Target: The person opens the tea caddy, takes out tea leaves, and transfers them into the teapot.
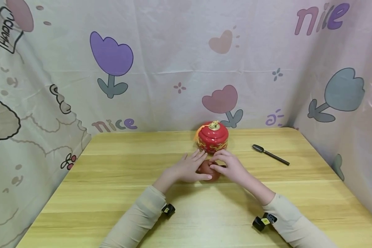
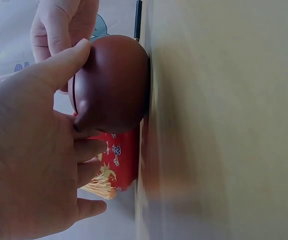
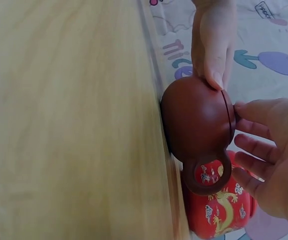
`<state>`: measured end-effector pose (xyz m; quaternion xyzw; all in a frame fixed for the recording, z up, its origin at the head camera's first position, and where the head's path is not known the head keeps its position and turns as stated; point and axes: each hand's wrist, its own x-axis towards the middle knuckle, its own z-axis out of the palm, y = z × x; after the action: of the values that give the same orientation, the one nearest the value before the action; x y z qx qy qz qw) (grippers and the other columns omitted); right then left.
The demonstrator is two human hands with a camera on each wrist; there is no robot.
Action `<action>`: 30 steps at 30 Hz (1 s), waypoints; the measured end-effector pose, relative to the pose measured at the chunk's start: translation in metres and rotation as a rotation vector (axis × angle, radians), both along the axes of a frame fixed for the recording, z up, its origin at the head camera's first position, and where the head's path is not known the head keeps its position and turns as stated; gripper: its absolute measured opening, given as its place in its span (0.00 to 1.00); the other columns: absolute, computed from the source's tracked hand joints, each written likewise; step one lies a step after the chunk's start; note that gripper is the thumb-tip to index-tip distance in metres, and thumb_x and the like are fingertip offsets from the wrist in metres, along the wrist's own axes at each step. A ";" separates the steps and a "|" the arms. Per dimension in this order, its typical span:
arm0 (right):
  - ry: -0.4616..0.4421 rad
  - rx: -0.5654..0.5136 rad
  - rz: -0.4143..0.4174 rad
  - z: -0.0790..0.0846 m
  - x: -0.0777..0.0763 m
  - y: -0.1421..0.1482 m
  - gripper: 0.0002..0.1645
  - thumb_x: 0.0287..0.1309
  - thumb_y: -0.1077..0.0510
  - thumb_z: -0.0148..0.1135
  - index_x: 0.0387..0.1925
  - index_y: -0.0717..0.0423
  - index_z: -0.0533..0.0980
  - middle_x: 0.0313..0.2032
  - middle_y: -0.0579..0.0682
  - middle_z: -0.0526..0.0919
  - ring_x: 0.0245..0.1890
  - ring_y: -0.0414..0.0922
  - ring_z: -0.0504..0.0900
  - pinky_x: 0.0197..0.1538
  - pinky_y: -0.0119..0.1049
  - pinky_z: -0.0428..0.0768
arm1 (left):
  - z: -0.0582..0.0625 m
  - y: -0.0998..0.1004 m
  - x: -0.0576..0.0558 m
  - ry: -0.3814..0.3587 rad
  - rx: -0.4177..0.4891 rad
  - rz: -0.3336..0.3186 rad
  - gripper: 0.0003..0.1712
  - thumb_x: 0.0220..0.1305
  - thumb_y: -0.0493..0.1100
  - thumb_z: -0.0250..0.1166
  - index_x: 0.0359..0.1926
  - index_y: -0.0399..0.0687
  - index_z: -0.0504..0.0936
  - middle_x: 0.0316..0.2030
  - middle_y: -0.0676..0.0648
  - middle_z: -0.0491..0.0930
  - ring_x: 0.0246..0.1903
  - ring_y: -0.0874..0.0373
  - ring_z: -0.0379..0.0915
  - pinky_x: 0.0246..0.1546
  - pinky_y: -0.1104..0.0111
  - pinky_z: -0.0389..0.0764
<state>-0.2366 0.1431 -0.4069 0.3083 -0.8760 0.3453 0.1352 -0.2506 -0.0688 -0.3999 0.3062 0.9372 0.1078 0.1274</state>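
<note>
A small reddish-brown clay teapot (image 1: 207,169) stands upright on the table, its spout toward the left hand and its ring handle (image 3: 189,181) toward the right. My left hand (image 1: 190,168) rests against the spout side, fingers extended and thumb touching the upper body (image 2: 116,85). With thumb and fingertip, my right hand (image 1: 232,167) pinches the knob of the teapot lid (image 3: 231,115); its other fingers are loosely bent beside the pot. The lid sits in the pot's mouth, a thin seam showing around it.
Just behind the teapot stands a red lidded jar (image 1: 213,139) with gold dragon patterns and an orange tassel. A dark, long-handled scoop (image 1: 271,155) lies to the right on the wooden table (image 1: 111,193). A printed curtain (image 1: 161,69) hangs along the back and sides.
</note>
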 end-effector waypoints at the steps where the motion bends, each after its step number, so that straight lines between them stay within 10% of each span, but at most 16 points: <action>1: -0.002 -0.002 0.000 0.000 0.000 0.000 0.07 0.54 0.58 0.71 0.37 0.53 0.85 0.40 0.47 0.82 0.46 0.44 0.79 0.51 0.43 0.81 | 0.000 0.000 0.000 -0.001 0.001 -0.001 0.55 0.62 0.78 0.46 0.78 0.53 0.42 0.78 0.52 0.39 0.78 0.55 0.29 0.75 0.44 0.41; 30: 0.067 0.015 -0.029 0.004 0.002 0.000 0.06 0.56 0.61 0.69 0.37 0.53 0.84 0.40 0.48 0.83 0.47 0.45 0.77 0.52 0.45 0.80 | 0.006 0.002 0.006 -0.037 0.006 0.026 0.56 0.63 0.76 0.46 0.78 0.48 0.40 0.78 0.49 0.37 0.78 0.55 0.29 0.75 0.46 0.44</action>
<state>-0.2346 0.1435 -0.4033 0.3078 -0.8781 0.3261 0.1672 -0.2451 -0.0669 -0.3939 0.2921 0.9383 0.1181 0.1424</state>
